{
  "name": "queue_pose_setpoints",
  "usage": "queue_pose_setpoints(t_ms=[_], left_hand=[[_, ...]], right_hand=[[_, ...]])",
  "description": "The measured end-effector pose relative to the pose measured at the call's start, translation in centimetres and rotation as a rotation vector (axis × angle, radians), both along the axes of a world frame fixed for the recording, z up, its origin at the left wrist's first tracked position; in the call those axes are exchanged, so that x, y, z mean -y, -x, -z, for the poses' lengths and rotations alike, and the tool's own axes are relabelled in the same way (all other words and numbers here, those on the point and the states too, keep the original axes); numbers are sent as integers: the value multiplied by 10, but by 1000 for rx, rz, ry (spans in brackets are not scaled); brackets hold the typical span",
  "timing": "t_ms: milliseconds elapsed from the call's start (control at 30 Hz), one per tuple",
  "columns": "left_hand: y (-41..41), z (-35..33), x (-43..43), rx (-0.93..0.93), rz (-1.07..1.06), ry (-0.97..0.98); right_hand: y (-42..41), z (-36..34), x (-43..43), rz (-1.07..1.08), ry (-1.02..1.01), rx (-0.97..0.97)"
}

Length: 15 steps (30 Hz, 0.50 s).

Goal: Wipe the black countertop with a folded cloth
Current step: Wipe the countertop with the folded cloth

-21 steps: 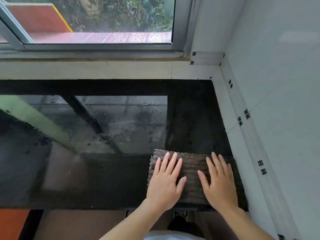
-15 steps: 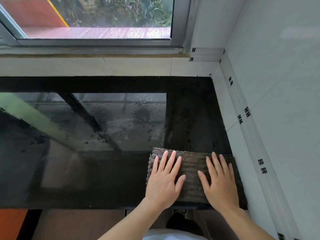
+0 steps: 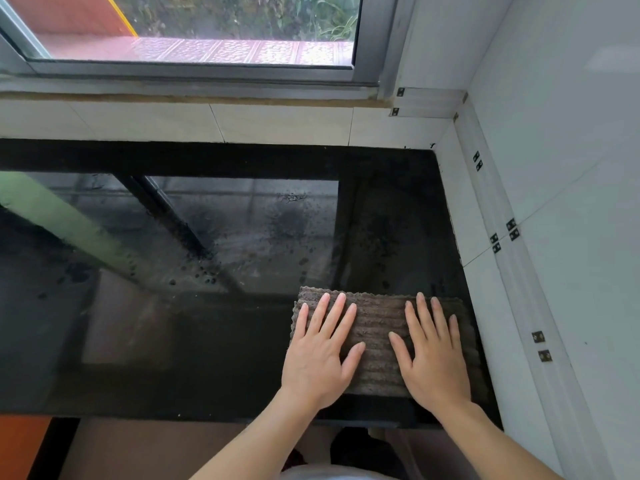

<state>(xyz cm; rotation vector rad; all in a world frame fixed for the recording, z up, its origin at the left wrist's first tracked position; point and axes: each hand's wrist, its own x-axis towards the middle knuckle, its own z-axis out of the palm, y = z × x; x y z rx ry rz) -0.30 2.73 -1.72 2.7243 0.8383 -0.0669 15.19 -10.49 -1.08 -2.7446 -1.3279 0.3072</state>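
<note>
Fingers are straight and spread, gripping nothing: left hand (image 3: pixel 320 355) and right hand (image 3: pixel 433 358) just press flat on the folded cloth (image 3: pixel 377 336), at the near right corner of the black countertop (image 3: pixel 207 341). Looks soft, light and ribbed, so I'd guess it bunches easily; palms down over the middle beats pinching an edge.

Grey metal-framed window (image 3: pixel 194 72) on far wall, daylight through glass. Pink patterned paving (image 3: pixel 242 51), green plants (image 3: pixel 242 15) outside. Cream tile band (image 3: pixel 277 124) under sill. White glossy tiled wall (image 3: pixel 571 150) right, small metal clips (image 3: pixel 538 337) along trim. Orange floor patch (image 3: pixel 20 445) lower left.
</note>
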Motion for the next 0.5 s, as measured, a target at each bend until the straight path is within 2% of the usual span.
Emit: queue_pose_setpoints(t_ms=[333,500], left_hand=[[-14,2,-66,-42,-46,-64],[-19,2,-72,-14,-30,-65]], right_hand=[[-24,13,-68,-49,6,33],[-27,14,-74,-59,-7,56]])
